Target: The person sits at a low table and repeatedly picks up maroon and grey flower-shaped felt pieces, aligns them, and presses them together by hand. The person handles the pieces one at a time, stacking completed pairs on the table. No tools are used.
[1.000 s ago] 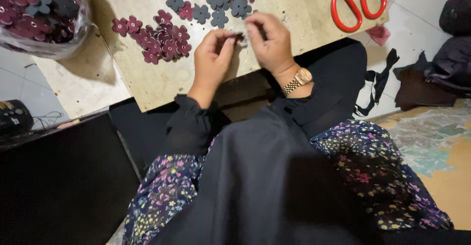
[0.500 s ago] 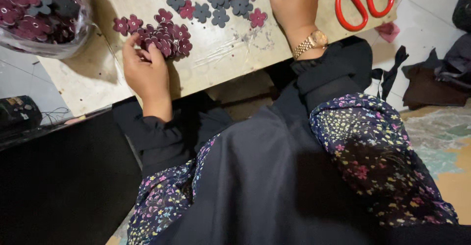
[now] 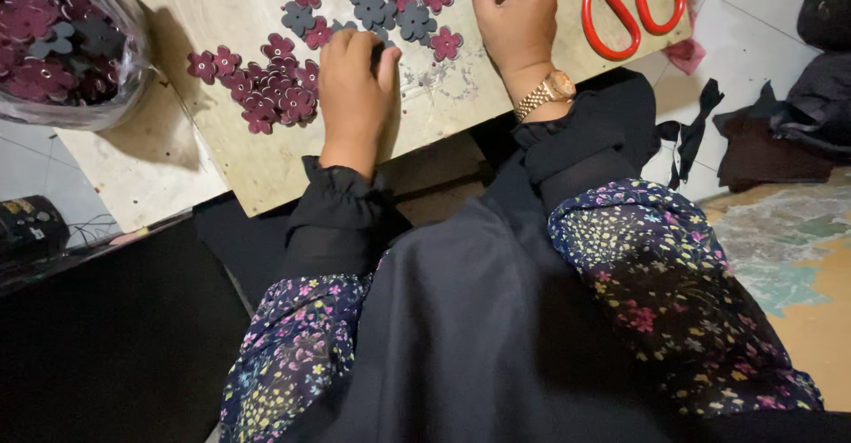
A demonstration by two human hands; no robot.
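I am sitting at a wooden board [image 3: 266, 164] that is lying tilted across the view, its long edge running from lower left up to upper right. A clear plastic bag [image 3: 66, 53] of maroon and grey flowers is resting at its upper left corner. A pair of red scissors [image 3: 631, 7] is lying at the upper right, handles pointing down toward me and blades running off the top edge. A heap of maroon flowers [image 3: 270, 84] is lying flat just left of my left hand [image 3: 355, 88], and a spread of grey flowers [image 3: 377, 4] is sitting above it. My left hand is resting knuckles-up on the board with fingers curled under; I cannot tell what it is gripping. My right hand [image 3: 514, 22], wearing a gold watch [image 3: 548, 93], is curling at the top edge, its grasp hidden. One maroon flower [image 3: 446, 44] is lying flat between my hands.
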